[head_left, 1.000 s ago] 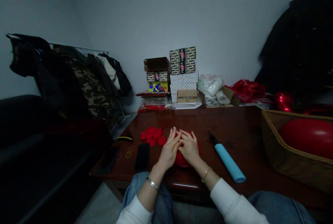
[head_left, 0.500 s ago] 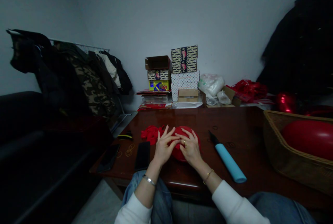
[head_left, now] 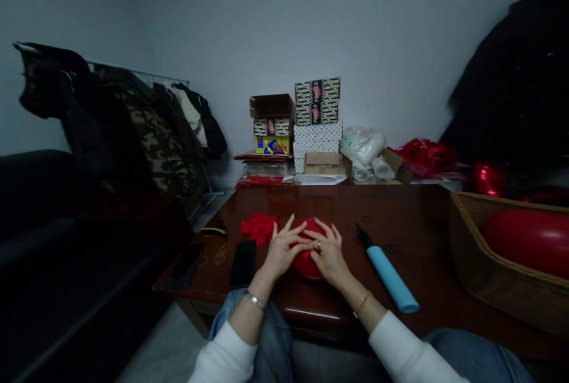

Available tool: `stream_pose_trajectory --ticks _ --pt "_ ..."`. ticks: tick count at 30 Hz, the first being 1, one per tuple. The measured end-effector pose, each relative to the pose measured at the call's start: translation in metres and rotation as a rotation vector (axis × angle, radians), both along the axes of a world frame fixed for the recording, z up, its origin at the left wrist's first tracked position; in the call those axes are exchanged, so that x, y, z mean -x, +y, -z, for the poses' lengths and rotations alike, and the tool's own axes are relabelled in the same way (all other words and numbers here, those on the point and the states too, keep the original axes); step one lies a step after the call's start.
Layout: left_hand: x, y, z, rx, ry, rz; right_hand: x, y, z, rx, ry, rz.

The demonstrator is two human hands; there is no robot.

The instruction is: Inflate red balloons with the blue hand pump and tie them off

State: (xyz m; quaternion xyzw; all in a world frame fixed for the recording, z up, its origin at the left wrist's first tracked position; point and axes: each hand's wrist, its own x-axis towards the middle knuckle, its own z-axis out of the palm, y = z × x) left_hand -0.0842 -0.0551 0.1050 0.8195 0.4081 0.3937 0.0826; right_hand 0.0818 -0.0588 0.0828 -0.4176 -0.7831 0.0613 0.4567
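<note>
A round red balloon [head_left: 306, 265] lies at the middle of the table's near part, beneath both hands. My left hand [head_left: 282, 251] reaches over its left side, thumb and index finger pinched together near the top, other fingers raised. From the right, my right hand [head_left: 328, 255], with a ring, pinches at the same spot, its fingertips meeting those of the left. What lies between the fingertips is too small to make out. Crumpled red deflated balloons [head_left: 258, 227] rest just left of the hands. To the right lies a light blue hand pump [head_left: 392, 279] with a black nozzle.
Left on the table are a black phone [head_left: 243, 264], another dark phone [head_left: 184, 265], rubber bands [head_left: 220, 254] and a black-yellow tool [head_left: 214, 229]. A wicker basket [head_left: 480, 252] holding a large red balloon [head_left: 528, 238] stands right. Stacked boxes [head_left: 317, 140] stand behind the table.
My right hand has shifted slightly right and down, and the fingers of both hands have changed position a little over the balloon. The view has moved slightly.
</note>
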Motion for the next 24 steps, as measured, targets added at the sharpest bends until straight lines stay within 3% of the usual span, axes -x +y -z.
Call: stream_pose_trajectory --ticks 13,18,24 --pt "-0.021 -0.016 -0.004 -0.448 0.021 -0.006 -0.004 -0.002 -0.004 0.131 0.136 -0.017" --pt "-0.021 -0.015 -0.003 -0.443 0.050 -0.009 -0.007 -0.003 -0.003 0.152 0.149 -0.017" --pt "-0.011 -0.012 -0.003 -0.357 0.128 0.088 -0.013 -0.002 -0.003 0.121 0.108 -0.010"
